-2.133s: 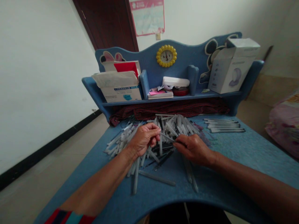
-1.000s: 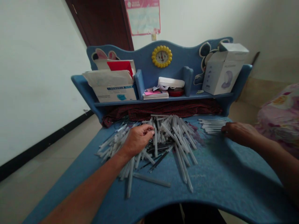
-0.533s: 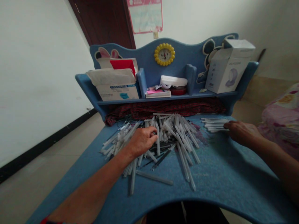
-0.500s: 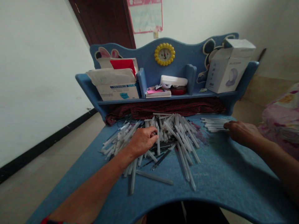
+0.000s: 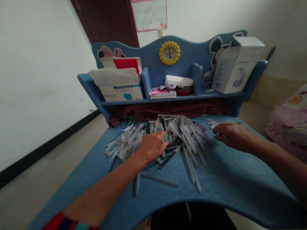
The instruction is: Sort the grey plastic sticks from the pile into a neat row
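My left hand [image 5: 153,145] lies over the middle of a heap of translucent whitish plastic pen barrels [image 5: 189,137]. Its fingers are bent and closed around one pen barrel [image 5: 164,154], which is partly hidden under them. Thin black pen parts [image 5: 166,162] show among the barrels near that hand. Off to the right, my right hand [image 5: 229,134] hovers at the front of a row of slim white pens [image 5: 218,121] lying side by side. A small gap shows between its thumb and bent fingers, and I see nothing held there. This hand covers part of the row.
Loose barrels [image 5: 159,179] lie in front of the heap on the blue desk [image 5: 216,179]. Behind is a dark red checked cloth [image 5: 172,110] below a blue shelf with a mask box [image 5: 120,91], papers [image 5: 163,94], a white carton [image 5: 233,70] and a yellow clock [image 5: 169,53].
My left hand has moved slightly right and down over the heap, its fingers now over the barrel. My right hand has shifted left along the row, covering more of its front.
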Demonstrator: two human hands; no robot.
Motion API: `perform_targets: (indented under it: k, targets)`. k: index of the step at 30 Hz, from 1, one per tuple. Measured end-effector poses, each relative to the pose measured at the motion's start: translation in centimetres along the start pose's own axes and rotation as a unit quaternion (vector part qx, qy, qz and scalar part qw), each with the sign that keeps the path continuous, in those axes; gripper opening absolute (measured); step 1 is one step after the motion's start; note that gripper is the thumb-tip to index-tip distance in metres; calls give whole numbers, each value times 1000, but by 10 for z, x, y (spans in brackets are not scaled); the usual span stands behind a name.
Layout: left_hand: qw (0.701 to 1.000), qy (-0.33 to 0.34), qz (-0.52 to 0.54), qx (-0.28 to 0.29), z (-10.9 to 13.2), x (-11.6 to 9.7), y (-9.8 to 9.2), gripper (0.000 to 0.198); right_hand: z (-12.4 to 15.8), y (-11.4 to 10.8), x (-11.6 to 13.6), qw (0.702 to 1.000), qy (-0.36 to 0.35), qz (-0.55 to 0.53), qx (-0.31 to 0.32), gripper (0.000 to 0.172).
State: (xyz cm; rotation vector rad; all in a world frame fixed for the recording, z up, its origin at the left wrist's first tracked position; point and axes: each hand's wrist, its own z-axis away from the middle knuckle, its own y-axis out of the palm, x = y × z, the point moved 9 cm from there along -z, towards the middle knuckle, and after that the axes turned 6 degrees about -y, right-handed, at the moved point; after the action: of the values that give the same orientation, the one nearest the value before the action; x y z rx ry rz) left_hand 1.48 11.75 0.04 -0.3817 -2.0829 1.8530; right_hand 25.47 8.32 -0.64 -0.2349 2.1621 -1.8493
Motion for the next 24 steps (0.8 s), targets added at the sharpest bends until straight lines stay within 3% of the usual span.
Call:
perform_targets:
  k: [8,14,17,21,24]
  targets:
    - [996,-27,76,-23,-5,7,1,35,-20,-27,100,984,-152,-87,11,14]
    - [974,-46,203,-84,-6,22,-11,37,-29,-32,163,966,-255,-47,13,15]
    - [935,-72,337,-86,-8,35,-12,34,-30,-25,189,949,-316,2,19,16]
    - [835,-126,531,-66,-6,50,-9,37,-30,-16,211,925,-374,60,18,18]
    - [780,-172,599,-54,-3,56,-7,39,-31,-12,218,918,-390,73,8,20]
